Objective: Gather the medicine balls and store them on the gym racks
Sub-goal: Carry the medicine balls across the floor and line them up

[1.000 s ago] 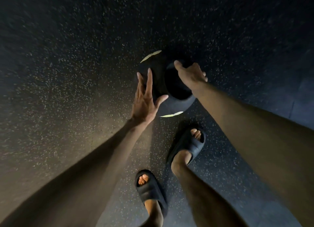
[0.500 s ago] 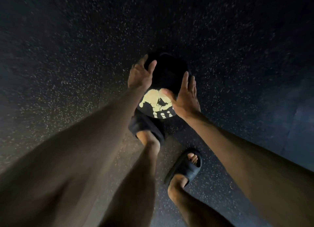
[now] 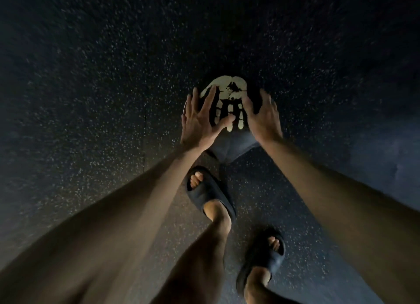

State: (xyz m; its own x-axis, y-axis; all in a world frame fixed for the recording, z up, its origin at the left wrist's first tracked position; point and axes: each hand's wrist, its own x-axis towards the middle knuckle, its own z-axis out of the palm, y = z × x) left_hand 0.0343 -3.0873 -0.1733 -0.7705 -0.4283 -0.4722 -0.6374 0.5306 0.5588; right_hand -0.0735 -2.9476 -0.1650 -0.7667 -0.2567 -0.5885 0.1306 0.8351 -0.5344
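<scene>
A dark medicine ball (image 3: 229, 99) with a pale yellow printed logo on top lies on the speckled black rubber floor just ahead of my feet. My left hand (image 3: 201, 119) rests on its left side with fingers spread and straight, thumb reaching across the logo. My right hand (image 3: 261, 115) covers its right side, fingers lying over the curve of the ball. The ball's lower part is dark grey and partly hidden by my wrists. No rack is in view.
My two feet in black slides stand behind the ball, the left one (image 3: 209, 190) forward, the right one (image 3: 263, 258) back. A floor-mat seam (image 3: 144, 144) runs on the left. The room is dim.
The ball has turned so its logo now faces up and sits farther ahead. Both hands have shifted onto its sides, and my feet have stepped forward.
</scene>
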